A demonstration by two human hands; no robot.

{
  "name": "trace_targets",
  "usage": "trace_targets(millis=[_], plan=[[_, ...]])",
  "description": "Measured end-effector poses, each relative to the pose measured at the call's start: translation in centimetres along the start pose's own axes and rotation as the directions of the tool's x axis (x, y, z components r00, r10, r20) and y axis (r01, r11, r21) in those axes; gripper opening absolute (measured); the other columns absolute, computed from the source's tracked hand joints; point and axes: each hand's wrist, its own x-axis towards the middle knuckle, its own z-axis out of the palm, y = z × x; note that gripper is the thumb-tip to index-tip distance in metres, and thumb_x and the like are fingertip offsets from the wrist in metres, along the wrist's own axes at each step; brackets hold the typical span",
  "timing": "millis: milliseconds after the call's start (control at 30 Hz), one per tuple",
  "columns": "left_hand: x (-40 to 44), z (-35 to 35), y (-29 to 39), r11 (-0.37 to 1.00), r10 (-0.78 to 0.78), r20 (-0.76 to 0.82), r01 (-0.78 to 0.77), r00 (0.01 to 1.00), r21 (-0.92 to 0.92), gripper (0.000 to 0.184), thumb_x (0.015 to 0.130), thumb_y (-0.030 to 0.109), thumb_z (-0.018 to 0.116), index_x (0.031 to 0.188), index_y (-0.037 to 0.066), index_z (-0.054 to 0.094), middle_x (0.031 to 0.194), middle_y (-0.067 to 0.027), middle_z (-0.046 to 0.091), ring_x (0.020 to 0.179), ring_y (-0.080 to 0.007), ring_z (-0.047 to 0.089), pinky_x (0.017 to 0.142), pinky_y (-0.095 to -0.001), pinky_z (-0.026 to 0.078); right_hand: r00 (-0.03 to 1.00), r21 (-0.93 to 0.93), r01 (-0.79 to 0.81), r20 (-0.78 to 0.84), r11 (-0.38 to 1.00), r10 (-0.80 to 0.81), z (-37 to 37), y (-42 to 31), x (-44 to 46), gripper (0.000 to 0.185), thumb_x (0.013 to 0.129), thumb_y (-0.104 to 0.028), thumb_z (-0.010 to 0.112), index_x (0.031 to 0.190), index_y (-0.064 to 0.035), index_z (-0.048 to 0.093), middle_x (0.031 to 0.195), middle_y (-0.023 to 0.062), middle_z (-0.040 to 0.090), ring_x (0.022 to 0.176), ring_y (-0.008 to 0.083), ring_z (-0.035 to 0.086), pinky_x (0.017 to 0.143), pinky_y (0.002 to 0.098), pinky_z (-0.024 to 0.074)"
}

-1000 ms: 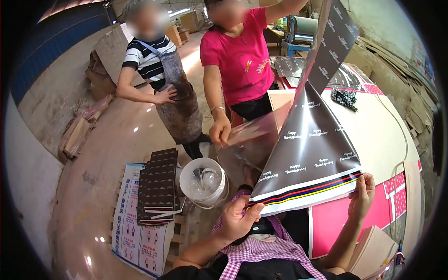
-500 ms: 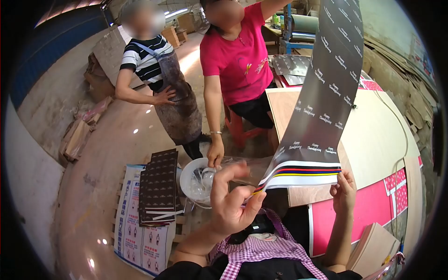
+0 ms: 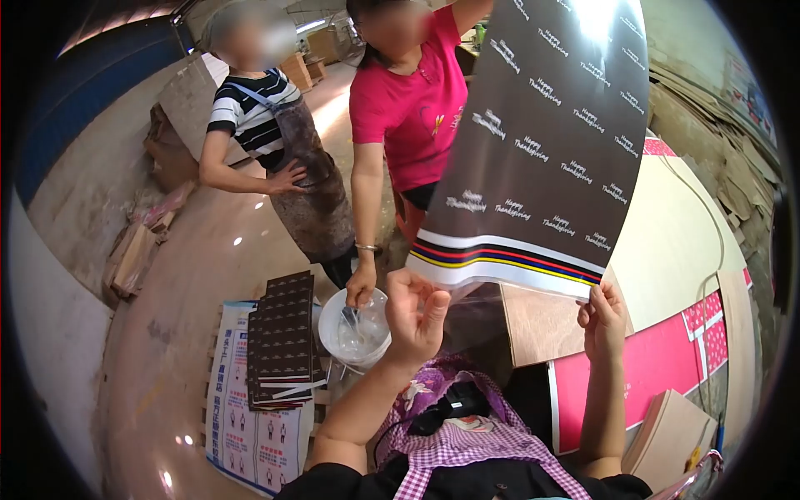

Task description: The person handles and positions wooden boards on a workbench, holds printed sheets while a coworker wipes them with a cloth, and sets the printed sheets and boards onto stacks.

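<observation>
A dark printed sheet with "Happy Thanksgiving" lettering hangs tilted in front of me, with striped bands and a white strip along its lower edge. My left hand has curled fingers at the sheet's lower left corner; the exact grip is partly hidden. At the lower right corner, my right hand pinches the edge between thumb and fingers. The sheet's top runs out of view, toward the raised arm of a person in a pink shirt. That person's other hand reaches into a white bucket holding clear material.
A stack of dark printed sheets lies left of the bucket on a printed poster. Another person in an apron stands behind. To the right are a pale board, pink sheets and wooden panels.
The sheet has swung left and turned broader toward me, its lower left corner rising. My left hand has moved up, and its fingers have drawn in. The co-worker's hand is deeper in the bucket.
</observation>
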Motion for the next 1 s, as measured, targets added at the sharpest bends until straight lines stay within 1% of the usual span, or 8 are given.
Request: trace_targets(millis=[133,233,267,367,500,633,767,1000], plan=[[-0.5,-0.3,0.9,0.994,-0.074,-0.05,0.078,0.996,0.079,0.025,0.088,0.007,0.061,0.101,0.001,0.04,0.081,-0.0042,0.053,0.064,-0.006,0.049,0.057,-0.0189,0.042,0.994,-0.152,0.112,0.006,0.982,-0.112,1.0,-0.4,1.4,0.026,0.091,-0.013,0.054,0.113,0.0004,0.053,0.073,0.0021,0.057,0.049,0.0047,0.046,0.042,0.0163,0.0362],[-1.1,-0.9,1.4,0.986,-0.08,-0.06,0.088,0.995,0.141,0.027,0.087,0.006,0.06,0.105,0.0,0.041,0.076,-0.0045,0.055,0.062,-0.0062,0.05,0.055,-0.02,0.041,0.996,-0.19,0.085,0.03,0.978,-0.081,0.8,-0.6,2.5,0.018,0.092,-0.013,0.054,0.107,-0.0024,0.056,0.072,0.0034,0.059,0.048,0.0048,0.046,0.042,0.0156,0.0368],[-1.3,-1.5,1.3,0.926,0.058,-0.012,-0.049,0.998,0.374,0.031,0.086,0.004,0.06,0.11,-0.001,0.042,0.069,-0.004,0.056,0.058,-0.008,0.05,0.054,-0.0211,0.041,0.995,-0.196,0.1,0.037,0.975,-0.095,1.1,-0.8,2.6,0.015,0.092,-0.014,0.053,0.104,-0.004,0.056,0.07,0.0036,0.058,0.047,0.0052,0.047,0.041,0.0159,0.0367],[-3.1,-2.7,1.8,0.935,-0.059,0.056,0.036,0.997,0.354,0.027,0.084,0.002,0.061,0.107,0.0,0.048,0.062,-0.0074,0.058,0.05,-0.015,0.054,0.05,-0.0256,0.044,0.987,-0.311,0.16,0.03,0.937,-0.159,1.7,-2.0,2.9,0.014,0.094,-0.023,0.052,0.096,-0.0091,0.051,0.063,0.005,0.06,0.048,0.0077,0.055,0.037,0.0187,0.0369],[-6.0,-6.5,0.5,0.801,-0.205,0.118,0.097,0.972,0.59,0.026,0.082,0.004,0.062,0.107,0.004,0.055,0.075,-0.0143,0.064,0.062,-0.0293,0.063,0.056,-0.0359,0.05,0.919,-0.564,0.315,-0.021,0.764,-0.394,-0.7,-3.0,4.6,0.015,0.094,-0.021,0.052,0.096,-0.0062,0.055,0.08,-0.0006,0.055,0.07,0.005,0.053,0.059,0.0211,0.0455],[-7.4,-13.2,-1.8,0.483,-0.411,0.074,0.148,0.909,0.863,0.02,0.085,0.012,0.057,0.104,0.008,0.057,0.086,-0.0162,0.065,0.074,-0.036,0.063,0.063,-0.0433,0.051,0.958,-0.351,0.233,-0.076,0.907,-0.276,-1.5,-3.7,4.8,0.015,0.092,-0.015,0.055,0.102,-0.0038,0.059,0.08,-0.001,0.056,0.069,0.0052,0.053,0.064,0.0205,0.0468],[-7.5,-20.2,-5.6,0.322,-0.385,0.013,0.121,0.923,0.939,0.017,0.088,0.018,0.053,0.102,0.008,0.058,0.085,-0.0167,0.065,0.075,-0.0362,0.063,0.062,-0.0448,0.05,0.992,-0.126,0.081,-0.083,0.989,-0.092,-3.2,-3.0,4.8,0.02,0.09,-0.011,0.058,0.107,-0.0009,0.058,0.078,-0.0001,0.06,0.065,0.0054,0.055,0.062,0.0179,0.0477],[-6.2,-26.8,-10.9,0.197,-0.342,-0.08,0.155,0.936,0.968,0.015,0.088,0.018,0.052,0.095,0.008,0.058,0.085,-0.0167,0.065,0.08,-0.0354,0.062,0.068,-0.0443,0.05,1.0,-0.192,0.001,-0.004,0.981,-0.002,-7.2,-1.6,5.1,0.024,0.09,-0.009,0.057,0.111,0.0013,0.057,0.085,0.0026,0.063,0.066,0.006,0.056,0.057,0.0173,0.0457]])
